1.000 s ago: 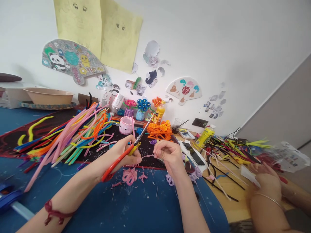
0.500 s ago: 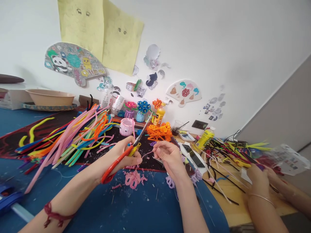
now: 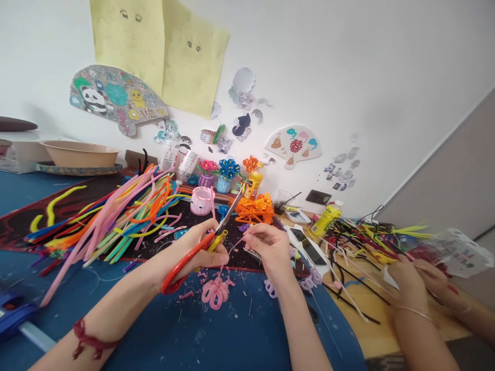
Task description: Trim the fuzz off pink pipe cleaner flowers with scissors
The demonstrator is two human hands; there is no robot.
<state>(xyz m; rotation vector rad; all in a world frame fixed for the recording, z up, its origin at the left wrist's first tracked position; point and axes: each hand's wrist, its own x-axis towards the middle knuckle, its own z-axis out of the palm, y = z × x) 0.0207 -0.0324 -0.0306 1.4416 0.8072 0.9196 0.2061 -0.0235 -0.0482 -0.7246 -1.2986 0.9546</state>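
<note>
My left hand (image 3: 195, 250) grips red and yellow scissors (image 3: 189, 257), with their blades (image 3: 229, 212) pointing up and away. My right hand (image 3: 266, 247) pinches the end of a thin pink pipe cleaner (image 3: 235, 243) that runs toward the scissors. Below both hands, a pink looped pipe-cleaner flower (image 3: 215, 291) lies on the blue table top (image 3: 216, 335) among pink scraps.
A big heap of coloured pipe cleaners (image 3: 116, 216) fills the left. A pink cup (image 3: 201, 200), small flower pots (image 3: 222, 175), an orange bundle (image 3: 253, 208) and phones (image 3: 307, 247) lie behind. Another person's hands (image 3: 417, 281) work among dark pipe cleaners at the right.
My hands have stayed close together; the pink pipe cleaner has tilted up toward the scissors. The other person's hands moved a little across their pile.
</note>
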